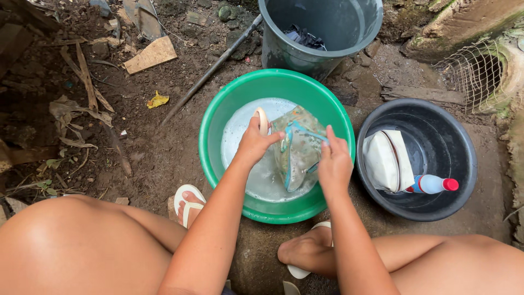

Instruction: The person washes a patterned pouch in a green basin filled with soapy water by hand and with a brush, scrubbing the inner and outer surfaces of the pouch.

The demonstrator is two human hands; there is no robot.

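Head camera, looking straight down: a person crouches on damp, littered earth over a green basin [210, 136] of soapy water. The left hand [254, 143] is closed around a pale bar of soap [262, 119], held just above the suds. The right hand [334, 164] pinches the edge of a wet, patterned cloth with light blue trim [297, 150], lifting it partly out of the water; what kind of garment it is cannot be made out.

Just to the right stands a black basin [436, 136] holding a folded white cloth [386, 161] and a plastic bottle with a red cap [434, 184]. Behind the green basin is a grey bucket [338, 27] with dark fabric inside.

Risks, as a judgement: the wet soap could slip from the grip onto the dirt; the cloth, held only by fingertips, could drop over the rim onto the mud; leaning on the basin's edge might tip soapy water over the sandalled feet.
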